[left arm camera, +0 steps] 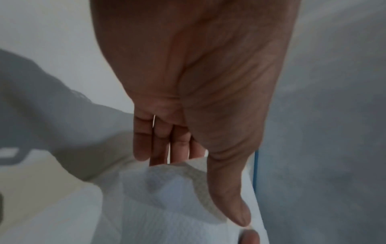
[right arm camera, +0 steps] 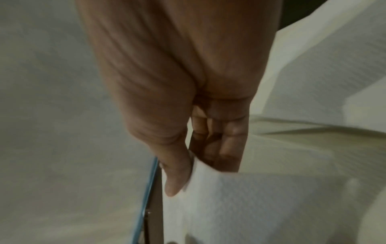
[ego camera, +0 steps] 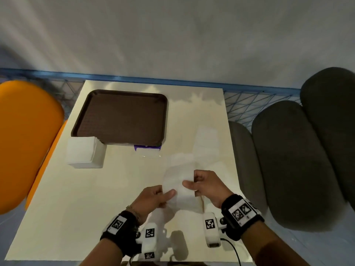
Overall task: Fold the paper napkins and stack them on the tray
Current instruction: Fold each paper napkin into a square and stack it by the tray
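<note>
With the left hand [ego camera: 153, 196] and right hand [ego camera: 206, 184] each pinching a side of the napkin [ego camera: 179, 181] held between them above the table [ego camera: 96, 189], uneven pulling risks tearing or skewing the fold.

Cream table [ego camera: 76, 208] with tray [ego camera: 119, 118], napkin stack [ego camera: 82, 152].
</note>
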